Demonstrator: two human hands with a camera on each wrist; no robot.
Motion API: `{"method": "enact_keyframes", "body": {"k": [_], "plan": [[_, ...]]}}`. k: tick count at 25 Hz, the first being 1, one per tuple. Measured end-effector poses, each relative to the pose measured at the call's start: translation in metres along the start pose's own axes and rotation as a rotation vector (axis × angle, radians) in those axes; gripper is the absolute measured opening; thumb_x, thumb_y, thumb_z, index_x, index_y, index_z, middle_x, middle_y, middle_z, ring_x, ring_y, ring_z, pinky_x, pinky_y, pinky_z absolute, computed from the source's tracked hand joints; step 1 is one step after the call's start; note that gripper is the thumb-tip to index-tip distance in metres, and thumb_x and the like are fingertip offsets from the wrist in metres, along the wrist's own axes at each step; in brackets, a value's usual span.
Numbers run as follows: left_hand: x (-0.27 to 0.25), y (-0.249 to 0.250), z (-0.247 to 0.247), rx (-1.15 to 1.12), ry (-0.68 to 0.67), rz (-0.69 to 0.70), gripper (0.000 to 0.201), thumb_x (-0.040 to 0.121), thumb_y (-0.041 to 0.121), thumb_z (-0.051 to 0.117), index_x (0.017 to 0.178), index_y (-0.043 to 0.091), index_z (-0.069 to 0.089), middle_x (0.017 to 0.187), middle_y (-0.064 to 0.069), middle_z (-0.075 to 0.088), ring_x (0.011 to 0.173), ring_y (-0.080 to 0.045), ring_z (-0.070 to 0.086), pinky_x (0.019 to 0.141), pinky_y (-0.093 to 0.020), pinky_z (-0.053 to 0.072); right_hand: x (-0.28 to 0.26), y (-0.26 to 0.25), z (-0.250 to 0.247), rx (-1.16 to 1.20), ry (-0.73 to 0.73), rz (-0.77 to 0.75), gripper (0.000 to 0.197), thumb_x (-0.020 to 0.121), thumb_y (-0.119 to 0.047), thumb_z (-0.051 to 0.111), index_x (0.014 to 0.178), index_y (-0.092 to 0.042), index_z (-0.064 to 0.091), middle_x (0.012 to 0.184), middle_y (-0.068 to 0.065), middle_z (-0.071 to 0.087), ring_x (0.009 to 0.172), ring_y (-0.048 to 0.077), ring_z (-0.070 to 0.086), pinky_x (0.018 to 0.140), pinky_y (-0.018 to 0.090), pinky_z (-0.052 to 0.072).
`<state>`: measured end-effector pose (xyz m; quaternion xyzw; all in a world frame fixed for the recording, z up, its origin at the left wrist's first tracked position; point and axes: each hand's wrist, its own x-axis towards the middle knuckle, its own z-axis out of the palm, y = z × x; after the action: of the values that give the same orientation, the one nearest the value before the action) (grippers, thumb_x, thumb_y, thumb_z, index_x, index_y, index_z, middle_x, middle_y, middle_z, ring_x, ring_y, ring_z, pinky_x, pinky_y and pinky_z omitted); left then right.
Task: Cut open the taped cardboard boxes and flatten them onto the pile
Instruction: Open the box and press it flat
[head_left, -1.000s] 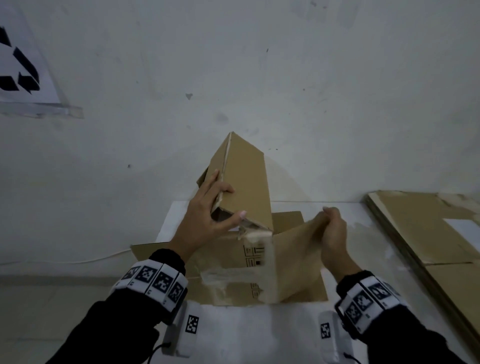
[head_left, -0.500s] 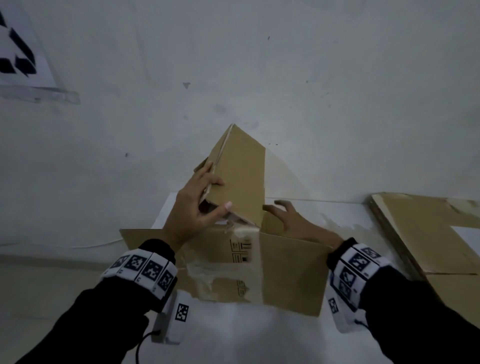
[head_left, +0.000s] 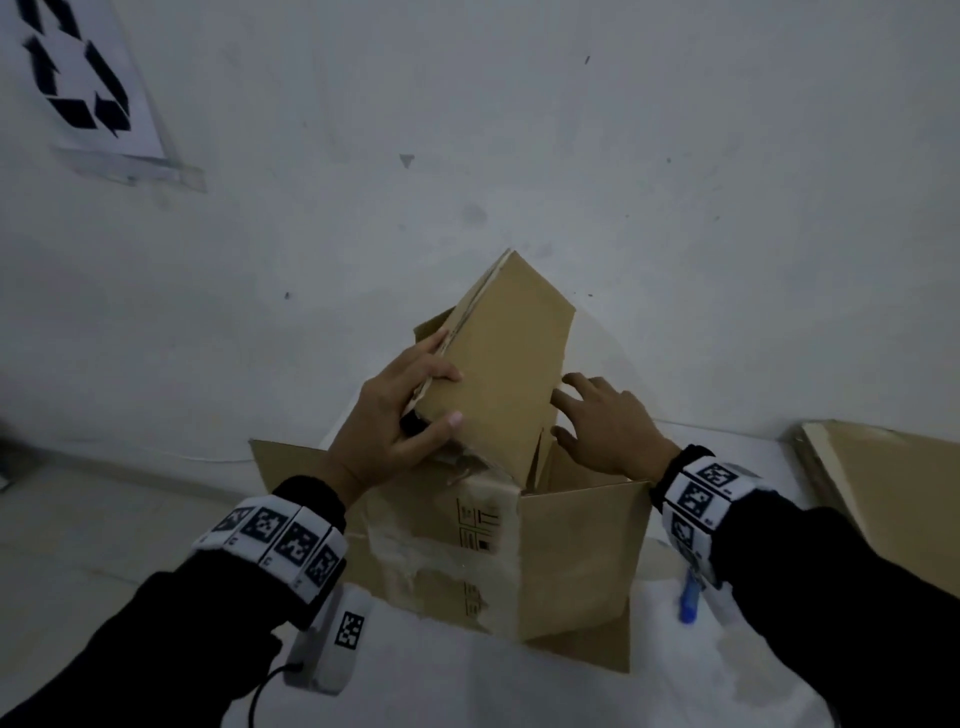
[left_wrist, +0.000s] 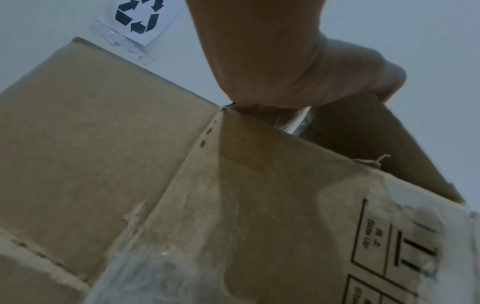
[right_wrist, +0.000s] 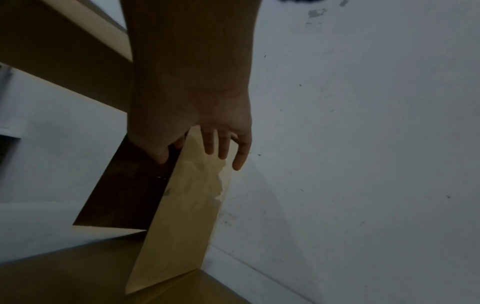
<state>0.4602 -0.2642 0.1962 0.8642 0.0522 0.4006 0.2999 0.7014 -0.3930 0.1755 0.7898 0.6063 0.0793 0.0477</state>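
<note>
Head view: left hand (head_left: 387, 441) grips the printed cardboard box's (head_left: 576, 551) raised flap (head_left: 501, 374), right hand (head_left: 608, 426) fingers spread, recycling sign (head_left: 78, 78) on wall

raised flap (head_left: 498, 364) blocks box mouth, gap beside right hand (head_left: 605, 423)

1. The recycling sign (head_left: 78, 78) runs off the upper left edge of the head view.
2. The flattened cardboard pile (head_left: 893, 499) is cut by the right edge.
3. The left hand (head_left: 387, 441) hides the raised flap's lower left corner.
4. Small print on the cardboard box (head_left: 571, 561) is unreadable.
</note>
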Motion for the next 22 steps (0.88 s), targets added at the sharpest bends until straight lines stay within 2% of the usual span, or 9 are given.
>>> {"method": "enact_keyframes", "body": {"k": [3, 5, 8, 10, 12, 14, 16, 19, 22], "plan": [[0.003, 0.0, 0.006, 0.037, -0.02, -0.003, 0.033, 0.084, 0.038, 0.059, 0.111, 0.02, 0.053, 0.146, -0.012, 0.04, 0.135, -0.016, 0.04, 0.101, -0.034, 0.045, -0.005, 0.003, 0.008, 0.0, 0.131, 0.08, 0.042, 0.094, -0.039, 0.039, 0.13, -0.019, 0.046, 0.124, 0.01, 0.052, 0.105, 0.028, 0.052, 0.076, 0.036, 0.044], [0.005, -0.002, 0.009, 0.044, -0.014, -0.018, 0.033, 0.083, 0.04, 0.059, 0.111, 0.022, 0.053, 0.147, -0.01, 0.039, 0.135, -0.014, 0.039, 0.101, -0.033, 0.045, -0.009, 0.021, 0.014, 0.053, 0.132, 0.261, 0.035, 0.095, -0.036, 0.039, 0.114, -0.012, 0.056, 0.113, 0.011, 0.058, 0.098, 0.028, 0.054, 0.078, 0.037, 0.045], [0.012, -0.009, 0.016, 0.096, -0.038, -0.061, 0.04, 0.082, 0.045, 0.06, 0.117, 0.026, 0.052, 0.15, -0.007, 0.036, 0.137, -0.013, 0.036, 0.101, -0.038, 0.045, -0.02, 0.05, 0.01, 0.44, 0.073, 0.53, 0.044, 0.098, -0.037, 0.042, 0.128, -0.008, 0.052, 0.127, 0.015, 0.057, 0.114, 0.032, 0.053, 0.094, 0.038, 0.042], [0.021, -0.011, 0.025, 0.111, -0.094, -0.113, 0.048, 0.081, 0.052, 0.06, 0.123, 0.031, 0.049, 0.153, -0.003, 0.031, 0.139, -0.013, 0.032, 0.104, -0.042, 0.043, -0.028, 0.046, -0.007, 0.832, 0.206, 0.528, 0.046, 0.095, -0.044, 0.047, 0.129, -0.014, 0.053, 0.124, 0.011, 0.06, 0.11, 0.026, 0.057, 0.092, 0.032, 0.042], [0.03, -0.009, 0.031, 0.094, -0.166, -0.16, 0.059, 0.078, 0.059, 0.06, 0.131, 0.041, 0.042, 0.155, 0.005, 0.024, 0.14, -0.012, 0.028, 0.108, -0.045, 0.037, -0.037, 0.018, -0.034, 1.067, 0.204, 0.323, 0.06, 0.084, -0.059, 0.054, 0.133, -0.027, 0.046, 0.118, 0.001, 0.059, 0.1, 0.015, 0.06, 0.085, 0.026, 0.048], [0.033, -0.009, 0.034, 0.054, -0.227, -0.213, 0.081, 0.073, 0.062, 0.065, 0.142, 0.047, 0.025, 0.153, 0.015, 0.018, 0.138, -0.006, 0.024, 0.109, -0.038, 0.033, -0.04, -0.015, -0.046, 0.939, 0.038, 0.126, 0.091, 0.071, -0.071, 0.061, 0.144, -0.032, 0.025, 0.118, -0.004, 0.048, 0.098, 0.012, 0.056, 0.078, 0.021, 0.048], [0.028, -0.014, 0.03, -0.045, -0.151, -0.39, 0.093, 0.078, 0.047, 0.071, 0.148, 0.042, 0.011, 0.153, 0.014, 0.022, 0.136, -0.005, 0.027, 0.105, -0.028, 0.033, -0.038, -0.042, -0.037, 0.74, 0.002, 0.134, 0.106, 0.067, -0.076, 0.061, 0.147, -0.031, 0.009, 0.116, 0.0, 0.049, 0.097, 0.019, 0.058, 0.08, 0.03, 0.052], [0.016, -0.021, 0.018, -0.219, -0.006, -0.826, 0.058, 0.097, 0.02, 0.047, 0.149, 0.024, 0.022, 0.144, -0.004, 0.043, 0.124, -0.024, 0.046, 0.103, -0.033, 0.038, -0.033, -0.065, -0.013, 0.704, 0.209, 0.416, 0.067, 0.093, -0.052, 0.045, 0.146, -0.016, 0.023, 0.098, 0.007, 0.065, 0.082, 0.024, 0.064, 0.073, 0.041, 0.055], [0.01, -0.013, 0.016, -0.179, -0.09, -0.863, 0.053, 0.099, 0.014, 0.033, 0.15, 0.024, 0.02, 0.128, 0.001, 0.048, 0.108, -0.022, 0.053, 0.094, -0.031, 0.044, -0.039, -0.081, -0.004, 0.626, 0.295, 0.547, 0.046, 0.1, -0.036, 0.035, 0.142, -0.018, 0.032, 0.087, 0.008, 0.067, 0.071, 0.025, 0.063, 0.064, 0.04, 0.055]]}}
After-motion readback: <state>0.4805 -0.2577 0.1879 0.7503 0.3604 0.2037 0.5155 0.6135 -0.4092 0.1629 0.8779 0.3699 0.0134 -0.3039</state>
